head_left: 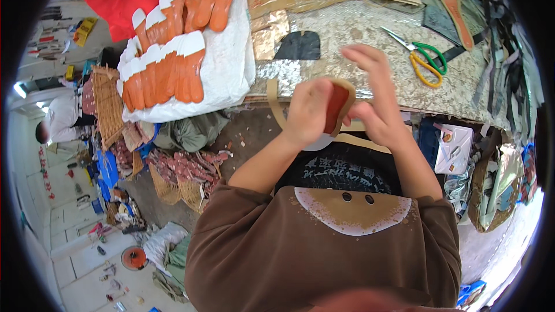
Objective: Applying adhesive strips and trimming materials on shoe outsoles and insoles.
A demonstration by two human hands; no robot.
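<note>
My left hand (pixel 309 110) is closed around a shoe insole (pixel 337 104) just in front of the bench edge. The insole has an orange-brown face, a beige band along its rim and a white end low down. My right hand (pixel 378 95) is beside it, fingers spread upward and slightly blurred. Its thumb side meets the insole's right edge; whether it pinches the band there is hidden. A loose beige strip (pixel 273 95) hangs in a curve left of my left hand. Below my hands lies a dark printed cloth (pixel 341 167) over my lap.
Rows of orange insoles with white ends (pixel 167 75) lie on a white sheet at left. Scissors (pixel 425 60) with green and yellow handles rest at right, below a tan insole (pixel 454 11). A black piece (pixel 299 45) lies ahead; a white tray (pixel 454 149) stands lower right.
</note>
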